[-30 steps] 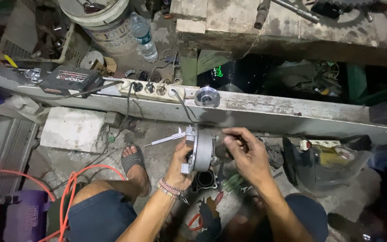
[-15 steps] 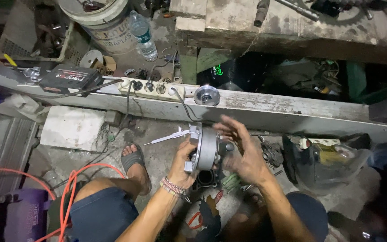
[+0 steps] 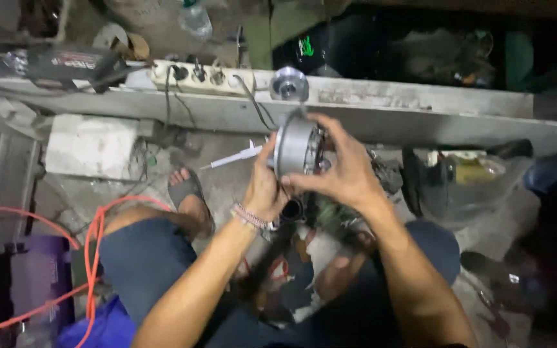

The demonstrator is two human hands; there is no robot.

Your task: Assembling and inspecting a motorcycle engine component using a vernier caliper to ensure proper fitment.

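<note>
Both my hands were clamped on the grey metal motor housing (image 3: 294, 149): left hand (image 3: 264, 187) under the rim, right hand (image 3: 346, 174) wrapped over. Looked heavy, rigid, greasy; rim grip safest.

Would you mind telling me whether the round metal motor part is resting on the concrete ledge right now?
No, both hands, left and right, hold the round metal motor part up in front of the concrete ledge.
</note>
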